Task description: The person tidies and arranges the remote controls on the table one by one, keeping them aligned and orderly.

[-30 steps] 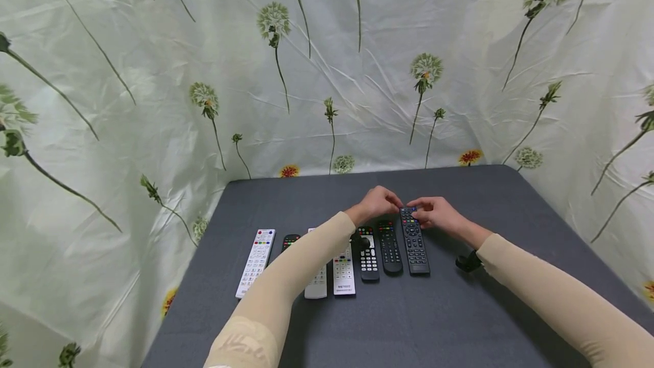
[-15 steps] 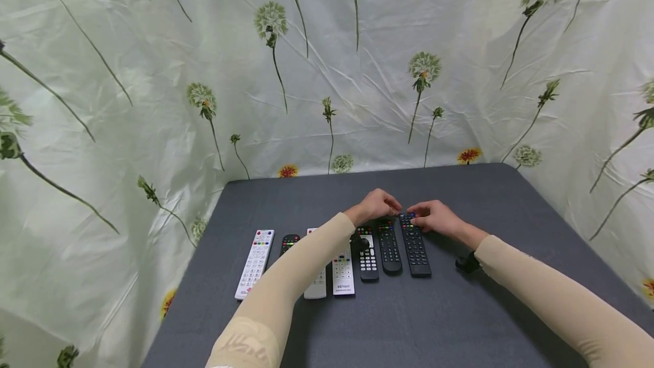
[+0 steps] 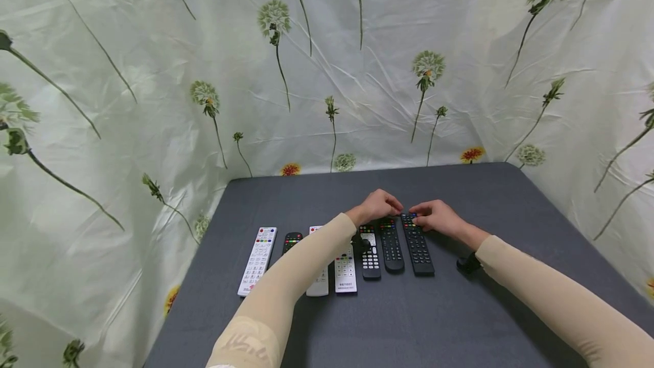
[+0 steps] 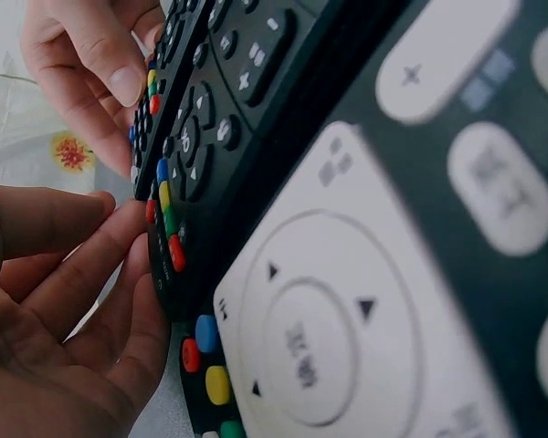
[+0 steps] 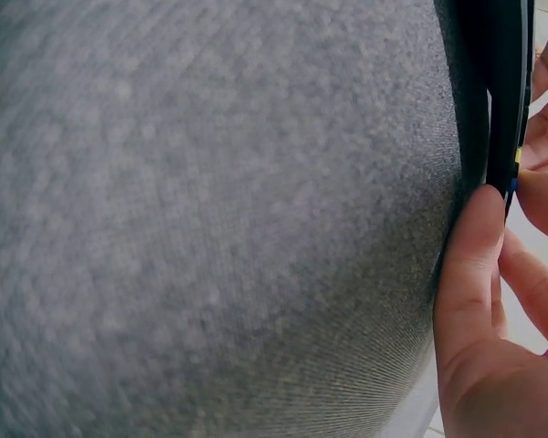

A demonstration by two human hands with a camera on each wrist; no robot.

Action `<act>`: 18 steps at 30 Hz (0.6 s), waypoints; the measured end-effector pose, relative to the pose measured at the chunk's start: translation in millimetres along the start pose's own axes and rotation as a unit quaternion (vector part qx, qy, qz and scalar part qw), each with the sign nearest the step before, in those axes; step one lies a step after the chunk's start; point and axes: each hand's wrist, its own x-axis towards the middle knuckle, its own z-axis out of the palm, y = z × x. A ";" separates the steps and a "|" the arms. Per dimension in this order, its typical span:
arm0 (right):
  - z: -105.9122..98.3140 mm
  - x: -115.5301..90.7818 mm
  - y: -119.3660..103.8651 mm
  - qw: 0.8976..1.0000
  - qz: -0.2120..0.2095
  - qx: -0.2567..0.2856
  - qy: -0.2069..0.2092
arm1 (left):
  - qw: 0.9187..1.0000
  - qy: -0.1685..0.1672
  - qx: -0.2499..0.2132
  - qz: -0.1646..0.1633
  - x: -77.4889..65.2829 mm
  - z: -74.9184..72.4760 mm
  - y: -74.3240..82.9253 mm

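Near the far end of the rightmost black remote control, my right hand pinches it, thumb on the button face. In the right wrist view, that hand has a finger along the side of the remote control. My left hand lies beyond the far ends of the remotes. Its slightly bent fingertips touch the end of the neighbouring black remote in the left wrist view. A black remote with a white panel lies beside that one, partly hidden by the left wrist.
Further left in the row lie white remotes, one of them beside the black-and-white remote, and a black remote mostly behind my left sleeve. All rest on a dark grey table. A flower-patterned cloth hangs behind.
The rightmost black remote has slid slightly toward me, its far end now nearer the others' line. My right hand moved with it; my left hand barely shifted.
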 end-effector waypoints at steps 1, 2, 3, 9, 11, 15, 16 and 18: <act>-0.5 -0.3 0.0 1.000 0.000 -0.001 0.000 | 1.000 -0.002 0.002 0.001 0.4 0.4 -0.4; -0.9 -0.5 0.0 1.000 0.000 -0.002 -0.001 | 1.000 -0.004 0.001 0.001 0.8 0.6 -0.7; -1.1 -0.7 0.0 1.000 -0.001 -0.003 -0.002 | 1.000 -0.006 0.000 0.001 1.1 1.0 -1.2; -1.6 -1.6 -0.2 1.000 -0.005 0.006 -0.002 | 1.000 -0.006 -0.016 0.000 0.0 -0.3 -2.1; -2.7 -2.8 -1.6 1.000 -0.008 0.013 -0.001 | 1.000 -0.004 -0.030 0.000 -2.6 -1.9 -0.8; -6.7 -5.7 -7.4 1.000 -0.014 0.019 0.013 | 0.999 0.007 -0.048 0.001 -10.8 -7.5 4.0; -8.4 -6.4 -9.3 1.000 -0.018 0.015 0.018 | 0.999 0.012 -0.048 0.004 -13.2 -9.3 5.8; -12.2 -8.4 -14.4 0.999 -0.030 0.001 0.033 | 0.998 0.022 -0.049 0.013 -17.7 -13.2 9.2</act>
